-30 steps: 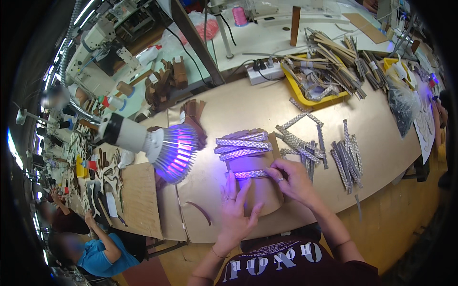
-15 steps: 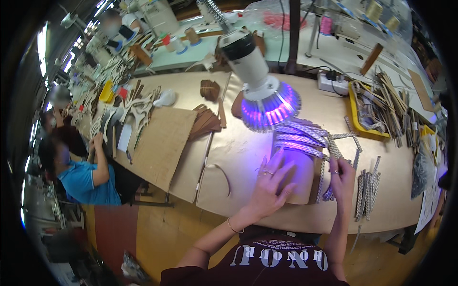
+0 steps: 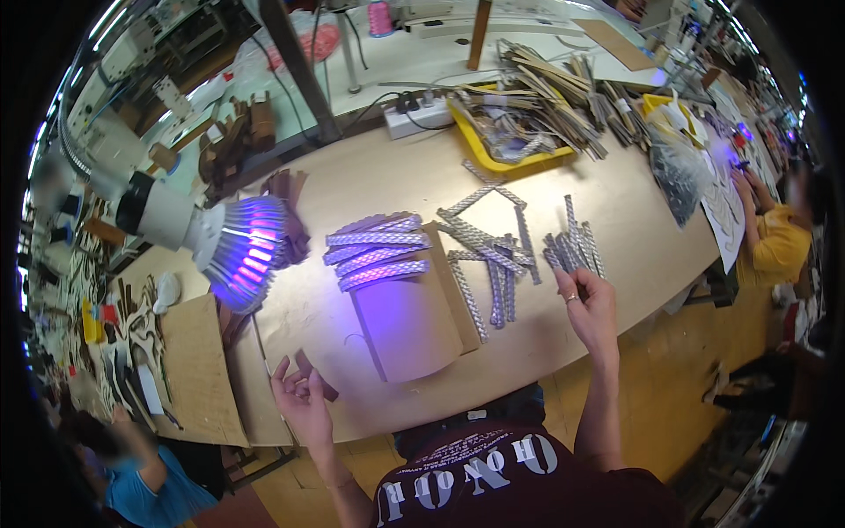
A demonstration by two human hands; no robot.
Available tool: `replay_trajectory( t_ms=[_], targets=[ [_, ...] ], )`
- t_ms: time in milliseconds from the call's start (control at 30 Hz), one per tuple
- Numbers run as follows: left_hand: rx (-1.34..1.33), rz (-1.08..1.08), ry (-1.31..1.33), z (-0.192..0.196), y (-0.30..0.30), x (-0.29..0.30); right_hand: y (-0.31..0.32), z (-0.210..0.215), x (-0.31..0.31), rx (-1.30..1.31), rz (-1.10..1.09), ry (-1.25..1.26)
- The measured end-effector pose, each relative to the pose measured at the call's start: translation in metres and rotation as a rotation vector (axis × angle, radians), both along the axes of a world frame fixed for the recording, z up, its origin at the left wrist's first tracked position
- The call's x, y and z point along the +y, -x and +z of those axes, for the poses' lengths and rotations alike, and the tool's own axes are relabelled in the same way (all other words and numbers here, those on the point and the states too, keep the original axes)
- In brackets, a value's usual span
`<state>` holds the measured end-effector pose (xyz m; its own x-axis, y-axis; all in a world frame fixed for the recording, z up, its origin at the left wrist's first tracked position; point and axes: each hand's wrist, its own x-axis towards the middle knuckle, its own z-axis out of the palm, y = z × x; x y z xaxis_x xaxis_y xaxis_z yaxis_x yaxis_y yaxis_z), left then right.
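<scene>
Both forearms are bare and come up from the lower edge, spread well apart. The left hand [image 3: 304,400] sits low and close to the body, palm toward the torso, fingers loosely curled and slightly spread, thumb raised. The right arm is stretched further forward, wrist nearly straight. The right hand [image 3: 588,304] has its fingers drawn together in a pinch; a ring shows on one finger.

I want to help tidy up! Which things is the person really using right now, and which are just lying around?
In use:
right hand at the loose silver strips
strips laid out on the board
purple lamp
left hand by a brown piece

Lying about:
yellow tray of sticks
power strip
brown card sheet
</scene>
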<state>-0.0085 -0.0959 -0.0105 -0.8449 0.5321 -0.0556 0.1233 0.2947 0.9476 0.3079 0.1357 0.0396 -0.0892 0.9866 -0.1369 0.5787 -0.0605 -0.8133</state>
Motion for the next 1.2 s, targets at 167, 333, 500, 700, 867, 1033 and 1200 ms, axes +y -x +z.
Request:
replay_trajectory(
  t_ms=[167, 333, 500, 700, 867, 1033, 1200],
  targets=[
    [-0.299, -0.127, -0.371, 0.050, -0.066, 0.039, 0.043, 0.015, -0.028, 0.366, 0.457, -0.004],
    [-0.332, -0.135, -0.579, 0.063, -0.102, 0.078, 0.098, 0.025, -0.065, 0.635, 0.703, 0.040],
    [-0.366, -0.102, -0.593, 0.063, -0.098, 0.080, 0.102, 0.026, -0.062, 0.540, 0.761, 0.220],
    [-0.593, -0.086, -0.680, 0.059, -0.100, 0.081, 0.106, 0.018, -0.068, 0.464, 0.755, 0.149],
    [-0.669, -0.077, -0.798, 0.055, -0.089, 0.081, 0.105, 0.018, -0.059, 0.509, 0.779, 0.153],
    [-0.601, -0.101, -0.573, 0.044, -0.056, 0.076, 0.092, 0.023, -0.023, 0.452, 0.870, 0.473],
    [-0.206, -0.172, -0.398, 0.027, -0.050, 0.085, 0.097, 0.017, 0.007, 0.298, 1.044, 0.426]
  ],
)
